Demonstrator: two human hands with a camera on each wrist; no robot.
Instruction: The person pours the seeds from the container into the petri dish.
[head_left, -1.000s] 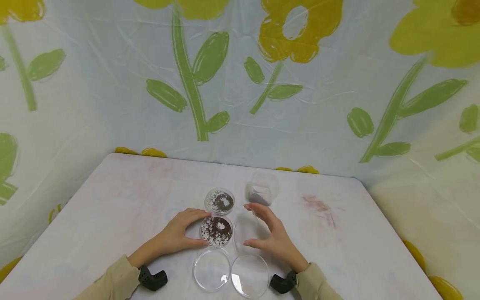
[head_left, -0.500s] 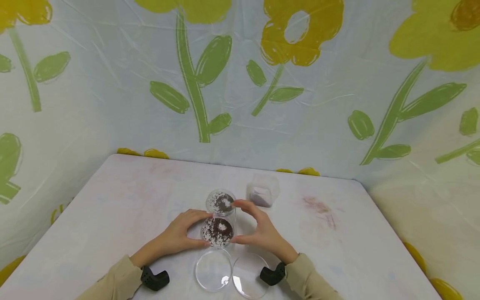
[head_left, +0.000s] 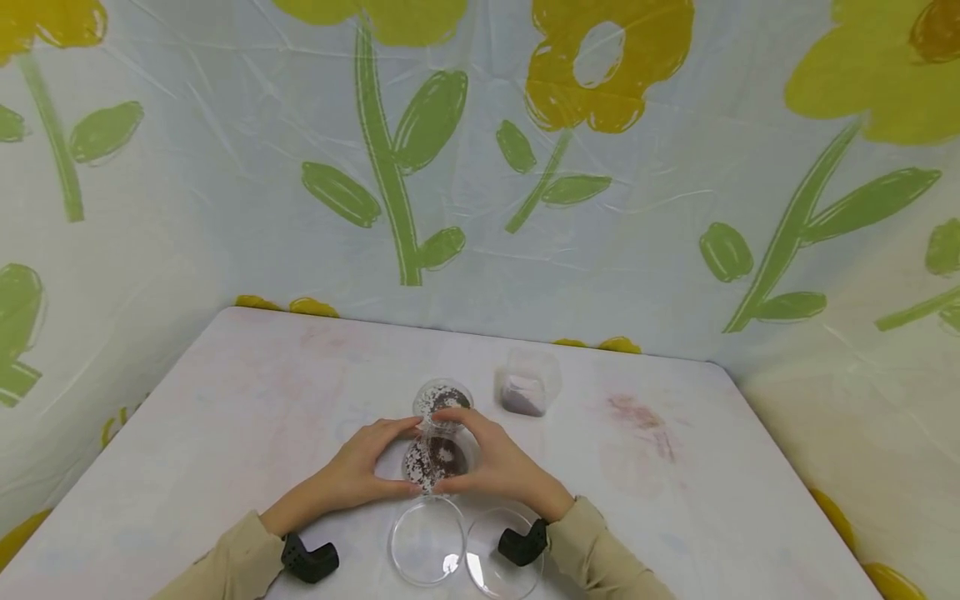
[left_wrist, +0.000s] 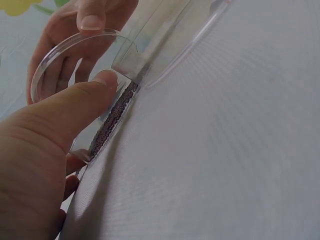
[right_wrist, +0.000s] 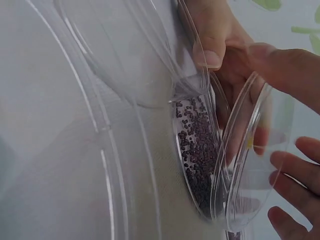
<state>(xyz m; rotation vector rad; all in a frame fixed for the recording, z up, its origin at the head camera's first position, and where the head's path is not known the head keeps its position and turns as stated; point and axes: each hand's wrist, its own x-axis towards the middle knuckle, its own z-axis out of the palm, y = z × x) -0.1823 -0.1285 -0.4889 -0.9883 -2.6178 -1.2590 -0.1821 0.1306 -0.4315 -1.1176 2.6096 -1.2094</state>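
Note:
My left hand (head_left: 367, 467) grips the side of a clear petri dish (head_left: 417, 467) on the table, thumb near and fingers far. Small dark granules like seeds (right_wrist: 197, 150) cover part of the dish's floor. My right hand (head_left: 498, 462) pinches the rim of a clear round lid (left_wrist: 62, 47), fingers spread across it. The lid stands tilted above the dish, its left edge close to my left thumb; whether the rims touch, I cannot tell. Just behind, a second petri dish (head_left: 441, 395) with similar dark granules is partly hidden by my right fingers.
Two clear round dishes or lids lie side by side at the front, the left one (head_left: 427, 542) and the right one (head_left: 487, 546) under my right wrist. A translucent container (head_left: 525, 392) with greyish contents stands at the back right. A flowered cloth (head_left: 630, 250) hangs behind the table.
My right hand has moved left with the clear lid, from beside the petri dish to over it. My left hand stays on the dish.

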